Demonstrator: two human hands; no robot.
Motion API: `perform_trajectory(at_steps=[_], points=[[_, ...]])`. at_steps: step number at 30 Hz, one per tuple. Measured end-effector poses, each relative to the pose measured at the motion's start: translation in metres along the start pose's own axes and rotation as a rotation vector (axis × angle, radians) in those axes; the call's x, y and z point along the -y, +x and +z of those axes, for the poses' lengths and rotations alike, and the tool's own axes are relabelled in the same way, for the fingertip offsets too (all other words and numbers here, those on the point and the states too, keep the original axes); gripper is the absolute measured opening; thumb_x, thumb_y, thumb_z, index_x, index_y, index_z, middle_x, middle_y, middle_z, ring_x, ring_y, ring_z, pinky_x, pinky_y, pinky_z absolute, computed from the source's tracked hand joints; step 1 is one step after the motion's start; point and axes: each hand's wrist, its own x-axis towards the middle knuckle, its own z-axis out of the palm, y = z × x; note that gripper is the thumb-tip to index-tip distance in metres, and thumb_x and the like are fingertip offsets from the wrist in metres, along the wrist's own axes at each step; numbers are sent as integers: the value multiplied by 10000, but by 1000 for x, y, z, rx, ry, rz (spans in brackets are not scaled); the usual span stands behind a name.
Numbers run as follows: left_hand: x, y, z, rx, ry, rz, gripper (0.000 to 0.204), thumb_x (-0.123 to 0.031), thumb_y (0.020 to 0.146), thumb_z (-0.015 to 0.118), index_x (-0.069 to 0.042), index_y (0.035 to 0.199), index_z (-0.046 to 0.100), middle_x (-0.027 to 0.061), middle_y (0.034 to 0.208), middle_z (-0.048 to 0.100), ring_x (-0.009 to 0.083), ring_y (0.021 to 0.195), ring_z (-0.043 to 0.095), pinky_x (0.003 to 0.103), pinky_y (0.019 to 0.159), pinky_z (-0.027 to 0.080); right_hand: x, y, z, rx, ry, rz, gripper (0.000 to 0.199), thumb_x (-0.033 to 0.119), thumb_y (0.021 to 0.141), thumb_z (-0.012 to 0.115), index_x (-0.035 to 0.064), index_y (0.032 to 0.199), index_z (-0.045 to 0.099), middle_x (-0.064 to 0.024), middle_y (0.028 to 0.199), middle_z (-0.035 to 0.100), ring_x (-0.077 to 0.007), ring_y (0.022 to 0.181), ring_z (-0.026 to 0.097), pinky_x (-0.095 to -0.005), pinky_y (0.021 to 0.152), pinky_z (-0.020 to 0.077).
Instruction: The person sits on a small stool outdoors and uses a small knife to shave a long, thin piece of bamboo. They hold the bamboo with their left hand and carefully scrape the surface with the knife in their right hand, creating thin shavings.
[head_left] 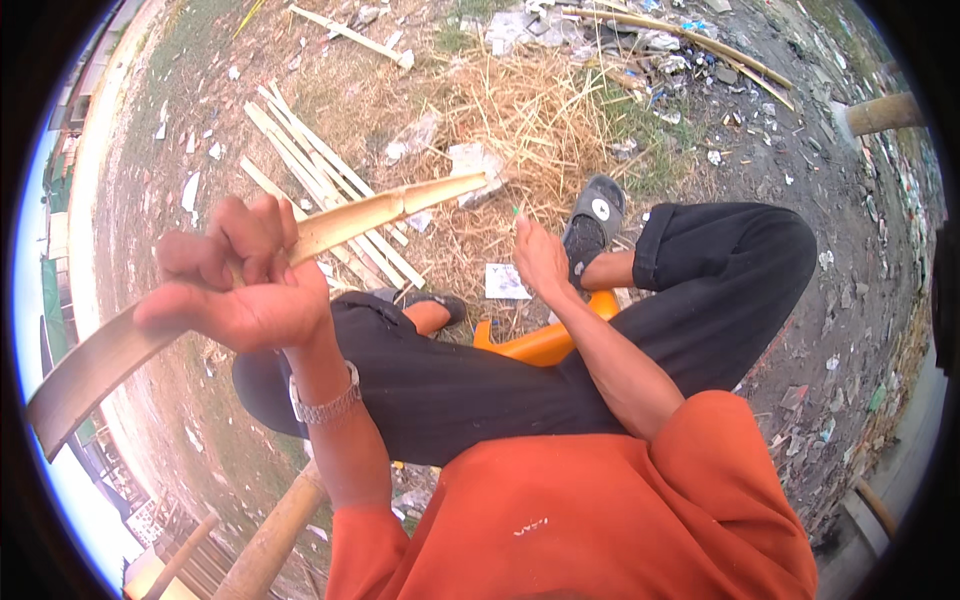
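Note:
My left hand [262, 285], with a metal watch on its wrist, is raised at the left and wrapped round a long split bamboo strip [385, 210]. The strip slants across the view, one end low at the far left, the other over the ground ahead of me. Its pale hollow inside shows on the far half. My right hand [541, 257] is closed above my legs, close to my sandalled foot. A tiny green bit shows by its thumb; what it grips, if anything, is hidden. Between the strip's far end and my right hand is a gap.
Several pale bamboo strips [315, 165] lie on the ground ahead. Beyond the strip is a heap of straw-like shavings [530, 110]. An orange plastic seat [545, 345] shows between my legs. Bamboo poles [270, 535] rise at lower left and right. Litter covers the dirt at right.

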Motion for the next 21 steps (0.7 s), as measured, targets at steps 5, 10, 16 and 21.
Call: perform_trajectory(at_steps=[5, 10, 16, 21], points=[[3, 4, -2, 71, 38, -29, 598, -745, 845, 281, -167, 698, 238, -31, 478, 171, 71, 444, 86, 243, 418, 119, 106, -44, -59, 166, 433, -380, 519, 367, 998, 274, -42, 843, 554, -309, 727, 568, -479, 742, 556, -522, 696, 408], [0, -2, 6, 49, 118, 5, 595, -742, 847, 284, -168, 695, 241, -32, 480, 172, 73, 452, 81, 245, 423, 120, 115, -67, -48, 117, 423, -331, 519, 360, 1001, 270, -41, 807, 536, -290, 693, 536, -461, 699, 540, -512, 671, 392], [0, 3, -4, 180, -18, -12, 581, -729, 855, 280, -167, 714, 239, -24, 496, 170, 81, 465, 87, 256, 432, 136, 78, -27, -45, 165, 235, -169, 548, 353, 1005, 261, -42, 790, 574, -318, 656, 565, -485, 695, 573, -531, 679, 447], [1, -2, -3, 90, 80, -7, 564, -707, 871, 282, -169, 709, 239, -22, 504, 174, 85, 474, 88, 275, 445, 113, 101, -55, -58, 101, 441, -341, 508, 348, 1000, 282, -42, 818, 553, -311, 671, 540, -496, 684, 529, -526, 663, 404]])
